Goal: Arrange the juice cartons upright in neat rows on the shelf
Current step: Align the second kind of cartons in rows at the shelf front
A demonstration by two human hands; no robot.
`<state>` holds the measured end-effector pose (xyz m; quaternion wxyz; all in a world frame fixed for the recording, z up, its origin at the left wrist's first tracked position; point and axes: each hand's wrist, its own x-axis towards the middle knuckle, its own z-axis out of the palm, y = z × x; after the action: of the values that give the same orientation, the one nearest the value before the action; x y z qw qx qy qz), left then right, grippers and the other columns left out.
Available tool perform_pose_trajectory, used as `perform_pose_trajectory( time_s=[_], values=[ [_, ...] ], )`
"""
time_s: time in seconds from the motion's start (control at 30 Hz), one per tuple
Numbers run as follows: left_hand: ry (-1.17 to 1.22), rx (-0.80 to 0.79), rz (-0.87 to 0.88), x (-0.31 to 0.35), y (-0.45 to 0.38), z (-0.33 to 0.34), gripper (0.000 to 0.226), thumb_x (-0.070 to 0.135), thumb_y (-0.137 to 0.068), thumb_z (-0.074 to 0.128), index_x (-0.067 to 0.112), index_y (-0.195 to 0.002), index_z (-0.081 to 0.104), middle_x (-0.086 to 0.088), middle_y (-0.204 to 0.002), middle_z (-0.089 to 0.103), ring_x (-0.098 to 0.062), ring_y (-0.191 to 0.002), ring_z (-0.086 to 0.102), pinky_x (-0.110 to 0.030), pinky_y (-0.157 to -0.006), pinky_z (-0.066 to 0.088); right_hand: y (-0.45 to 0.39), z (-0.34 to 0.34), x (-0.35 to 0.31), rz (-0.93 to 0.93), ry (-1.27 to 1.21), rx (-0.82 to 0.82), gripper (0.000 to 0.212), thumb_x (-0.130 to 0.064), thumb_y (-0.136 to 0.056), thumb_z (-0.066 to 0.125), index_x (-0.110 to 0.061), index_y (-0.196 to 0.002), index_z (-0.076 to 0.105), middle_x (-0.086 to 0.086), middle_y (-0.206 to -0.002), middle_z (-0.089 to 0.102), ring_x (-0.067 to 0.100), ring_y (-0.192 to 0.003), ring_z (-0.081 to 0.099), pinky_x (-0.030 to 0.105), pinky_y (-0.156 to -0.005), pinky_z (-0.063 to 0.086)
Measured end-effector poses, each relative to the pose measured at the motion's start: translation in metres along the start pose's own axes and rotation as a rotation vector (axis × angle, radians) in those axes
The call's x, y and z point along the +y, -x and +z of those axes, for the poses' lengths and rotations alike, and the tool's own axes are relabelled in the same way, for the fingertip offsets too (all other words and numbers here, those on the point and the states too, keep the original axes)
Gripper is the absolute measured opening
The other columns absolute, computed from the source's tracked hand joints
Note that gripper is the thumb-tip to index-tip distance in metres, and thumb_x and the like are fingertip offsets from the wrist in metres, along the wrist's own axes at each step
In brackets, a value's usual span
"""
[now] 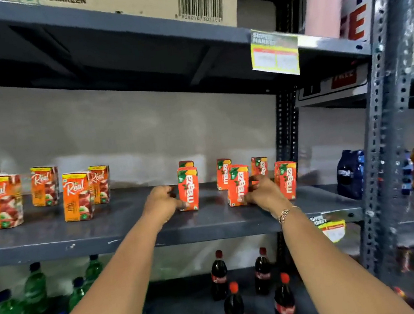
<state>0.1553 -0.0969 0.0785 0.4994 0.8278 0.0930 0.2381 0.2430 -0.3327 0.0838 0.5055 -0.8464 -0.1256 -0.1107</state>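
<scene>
Several small orange Maaza juice cartons stand upright on the grey metal shelf (107,232). My left hand (162,203) grips the left side of the front-left Maaza carton (189,187). The front-middle Maaza carton (237,184) is held by my right hand (263,192). Another carton (287,179) stands to the right, and more stand behind: (224,173), (259,165), (186,163). On the shelf's left, several orange Real juice cartons (77,196) stand upright in loose rows.
A dark blue bag (349,173) rests at the shelf's right end beside a perforated steel post (385,124). Cola bottles (233,306) and green bottles (35,287) fill the shelf below. A cardboard box (140,1) sits overhead.
</scene>
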Motion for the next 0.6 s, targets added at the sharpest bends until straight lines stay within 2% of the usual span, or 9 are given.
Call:
perform_pose_trajectory(
  time_s=[0.1,0.27,0.37,0.47,0.6],
  values=[
    [0.058,-0.027,-0.034,0.004,-0.001,0.003,0.035,-0.002,-0.071,0.076,0.007,-0.104,0.068,-0.008,-0.102,0.072,-0.023,-0.091,0.065,-0.036,-0.087,0.050,0.002,-0.002,-0.005,0.005,-0.054,-0.094,0.039,0.011,-0.074,0.071,-0.006,-0.107,0.057,0.016,-0.112,0.069,0.030,-0.106,0.065,0.045,-0.099,0.050],
    [0.094,-0.014,-0.057,0.009,0.001,0.008,0.032,-0.004,-0.076,0.071,0.004,-0.106,0.066,-0.009,-0.097,0.068,-0.016,-0.077,0.060,-0.019,-0.059,0.040,-0.003,-0.002,0.004,0.006,-0.116,-0.139,0.046,0.006,-0.073,0.076,0.000,-0.115,0.058,0.016,-0.115,0.070,0.028,-0.107,0.066,0.044,-0.101,0.050],
    [0.085,-0.005,-0.070,0.010,0.000,0.010,0.026,-0.001,-0.078,0.071,0.002,-0.103,0.065,-0.010,-0.097,0.068,-0.012,-0.072,0.058,-0.020,-0.056,0.037,-0.003,-0.002,0.006,-0.028,-0.133,-0.133,0.038,0.000,-0.072,0.079,-0.009,-0.104,0.061,0.014,-0.113,0.070,0.029,-0.106,0.067,0.044,-0.100,0.050],
    [0.077,-0.011,-0.080,0.009,-0.001,0.010,0.027,0.002,-0.080,0.071,0.002,-0.106,0.065,-0.011,-0.101,0.069,-0.015,-0.077,0.060,-0.021,-0.058,0.039,-0.003,-0.003,0.008,-0.051,-0.132,-0.137,0.033,-0.002,-0.072,0.081,-0.020,-0.085,0.057,0.012,-0.111,0.071,0.028,-0.105,0.067,0.044,-0.100,0.050],
    [0.062,-0.021,-0.079,0.007,-0.001,0.009,0.026,0.004,-0.081,0.070,0.004,-0.106,0.064,-0.012,-0.103,0.069,-0.018,-0.083,0.061,-0.025,-0.062,0.040,-0.003,-0.003,0.008,-0.057,-0.143,-0.153,0.036,-0.003,-0.073,0.080,-0.017,-0.096,0.057,0.013,-0.116,0.070,0.027,-0.107,0.067,0.045,-0.102,0.048]
  ],
)
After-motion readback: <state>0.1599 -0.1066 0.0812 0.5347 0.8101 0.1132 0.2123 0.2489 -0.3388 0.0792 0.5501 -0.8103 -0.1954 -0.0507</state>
